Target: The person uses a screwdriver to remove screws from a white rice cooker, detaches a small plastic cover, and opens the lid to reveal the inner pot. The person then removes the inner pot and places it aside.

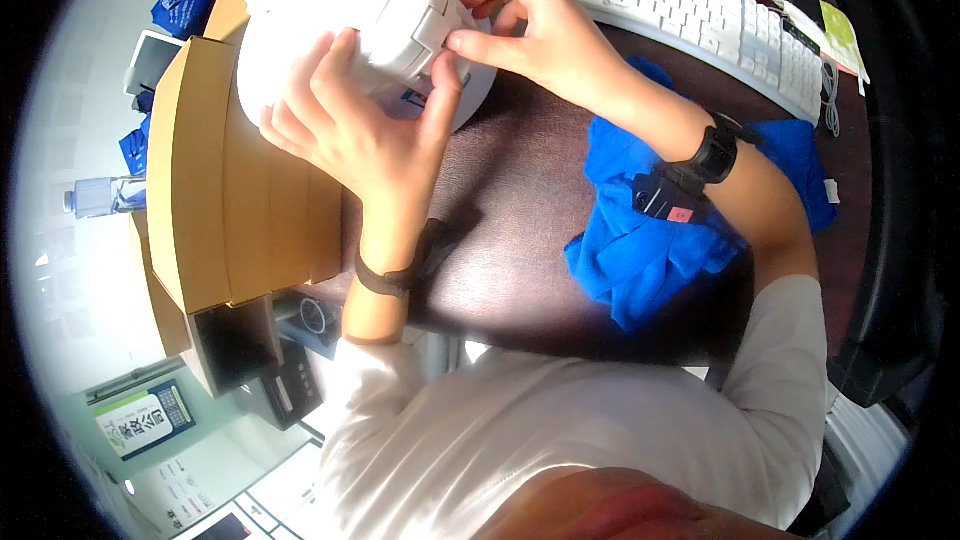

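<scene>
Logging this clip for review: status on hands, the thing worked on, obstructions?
Left hand spread against rounded white plastic appliance; right hand at its raised blocky part. Appliance beside tan cardboard boxes. Crumpled blue cloth beneath right forearm, apart from appliance.

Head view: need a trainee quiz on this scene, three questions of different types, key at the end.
1. Multiple choice: which thing do the left hand and right hand both touch?
A) clear plastic bottle
B) rounded white plastic device
C) yellow-green paper note

2. True or false: the long white keyboard lies to the right of the device.

3. Short answer: what soft thing lies on the dark brown tabletop?

Key: 1. B. 2. True. 3. A crumpled bright blue cloth.
</scene>
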Demonstrator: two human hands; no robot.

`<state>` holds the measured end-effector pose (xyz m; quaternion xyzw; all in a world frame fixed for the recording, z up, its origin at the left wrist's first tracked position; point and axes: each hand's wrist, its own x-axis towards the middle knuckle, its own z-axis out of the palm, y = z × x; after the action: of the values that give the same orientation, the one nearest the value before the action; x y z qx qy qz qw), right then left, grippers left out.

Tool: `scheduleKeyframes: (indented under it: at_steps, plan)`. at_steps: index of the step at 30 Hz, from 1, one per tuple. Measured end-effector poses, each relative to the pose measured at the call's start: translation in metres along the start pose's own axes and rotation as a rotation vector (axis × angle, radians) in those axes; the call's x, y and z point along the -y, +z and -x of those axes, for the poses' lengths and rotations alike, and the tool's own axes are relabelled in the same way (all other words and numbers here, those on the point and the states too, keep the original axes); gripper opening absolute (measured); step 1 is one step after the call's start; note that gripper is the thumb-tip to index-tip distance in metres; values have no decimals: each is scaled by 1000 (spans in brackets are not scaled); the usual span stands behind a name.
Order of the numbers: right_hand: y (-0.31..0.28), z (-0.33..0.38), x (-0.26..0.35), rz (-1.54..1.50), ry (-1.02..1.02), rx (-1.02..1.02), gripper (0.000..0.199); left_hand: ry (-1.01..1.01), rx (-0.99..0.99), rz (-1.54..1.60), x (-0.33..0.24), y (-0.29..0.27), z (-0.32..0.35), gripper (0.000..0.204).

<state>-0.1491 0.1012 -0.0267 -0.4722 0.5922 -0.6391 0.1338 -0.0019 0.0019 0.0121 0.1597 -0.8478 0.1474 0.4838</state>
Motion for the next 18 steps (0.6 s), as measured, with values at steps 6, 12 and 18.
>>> scheduleKeyframes:
  at_steps: [6, 12, 18]
  plan:
    - [2, 0, 2, 66, -1, -33, 39, 11, -10, 36, 4, 3, 3, 64]
    - [8, 3, -1, 55, 33, -25, 36, 13, -15, 43, 3, 2, 2, 63]
    - [-1, 1, 8, 117, 50, 23, 36, 19, -40, 23, 5, 4, 6, 65]
